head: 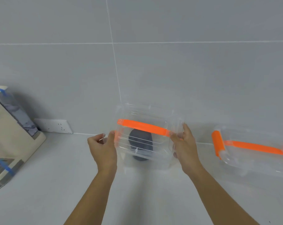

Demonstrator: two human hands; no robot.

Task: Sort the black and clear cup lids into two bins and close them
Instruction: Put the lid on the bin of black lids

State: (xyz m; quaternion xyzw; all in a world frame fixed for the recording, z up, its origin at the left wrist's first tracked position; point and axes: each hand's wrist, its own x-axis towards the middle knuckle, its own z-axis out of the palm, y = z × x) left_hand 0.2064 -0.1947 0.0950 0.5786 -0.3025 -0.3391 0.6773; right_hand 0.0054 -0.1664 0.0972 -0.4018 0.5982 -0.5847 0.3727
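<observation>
A clear plastic bin (160, 153) with an orange handle (142, 127) across its lid stands on the white counter in the middle. Black cup lids (140, 142) show through its wall as a dark stack. My left hand (103, 148) grips the bin's left end at the orange latch. My right hand (184, 143) grips its right end. A second clear bin (251, 161) with an orange handle and latch lies at the right, lid on; its contents are too clear to make out.
A beige appliance (9, 135) with blue tape strips stands at the left edge. A white wall socket (56, 126) sits low on the grey tiled wall (170, 70) behind the counter (48, 184).
</observation>
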